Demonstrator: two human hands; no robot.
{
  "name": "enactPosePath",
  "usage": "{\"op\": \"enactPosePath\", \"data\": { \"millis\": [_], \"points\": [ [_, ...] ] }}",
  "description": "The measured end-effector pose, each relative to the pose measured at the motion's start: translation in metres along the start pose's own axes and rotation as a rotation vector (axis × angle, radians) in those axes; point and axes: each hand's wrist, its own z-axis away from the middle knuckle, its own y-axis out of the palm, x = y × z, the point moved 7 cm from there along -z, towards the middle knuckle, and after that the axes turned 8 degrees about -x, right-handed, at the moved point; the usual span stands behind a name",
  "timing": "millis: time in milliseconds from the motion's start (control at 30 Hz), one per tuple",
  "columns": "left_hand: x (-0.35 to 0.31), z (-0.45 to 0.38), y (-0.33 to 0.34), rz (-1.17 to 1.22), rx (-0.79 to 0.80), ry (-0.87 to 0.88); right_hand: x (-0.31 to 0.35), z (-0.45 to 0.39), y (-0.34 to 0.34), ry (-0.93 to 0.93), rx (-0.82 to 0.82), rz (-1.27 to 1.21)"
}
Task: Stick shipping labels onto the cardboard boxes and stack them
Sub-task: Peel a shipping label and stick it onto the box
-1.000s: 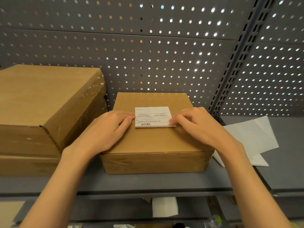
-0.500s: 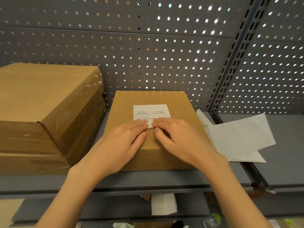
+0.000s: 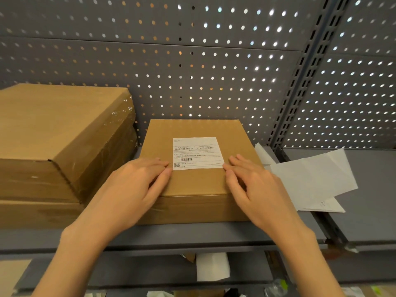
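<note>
Label laid flat on the centre box, both hands pressing its lower corners

I see the shipping label (image 3: 197, 153) stuck on the cardboard box (image 3: 199, 168) mid-frame; my left hand (image 3: 137, 189) and right hand (image 3: 255, 189) lie flat with straight fingers, grasping nothing. I judge smoothing is nearly finished; next I must grip the box sides and lift it onto the stacked boxes (image 3: 62, 144) at the left of frame

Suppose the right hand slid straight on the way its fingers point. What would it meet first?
Most likely the shipping label: the right hand lies flat on the cardboard box, fingertips at the label's lower right corner.
</note>
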Motion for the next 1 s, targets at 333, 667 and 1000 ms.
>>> {"op": "enactPosePath", "data": {
  "millis": [333,667,1000],
  "points": [
    [-0.034,0.005,0.037,-0.172,0.022,0.092,0.045,0.004,0.032,-0.134,0.039,0.038],
    [-0.011,0.015,0.013,-0.080,-0.034,-0.038,0.015,0.013,0.014,-0.023,-0.152,0.065],
    [-0.017,-0.012,0.009,-0.132,-0.141,-0.031,0.023,-0.013,0.012,0.010,-0.044,-0.047]
  ]
}}
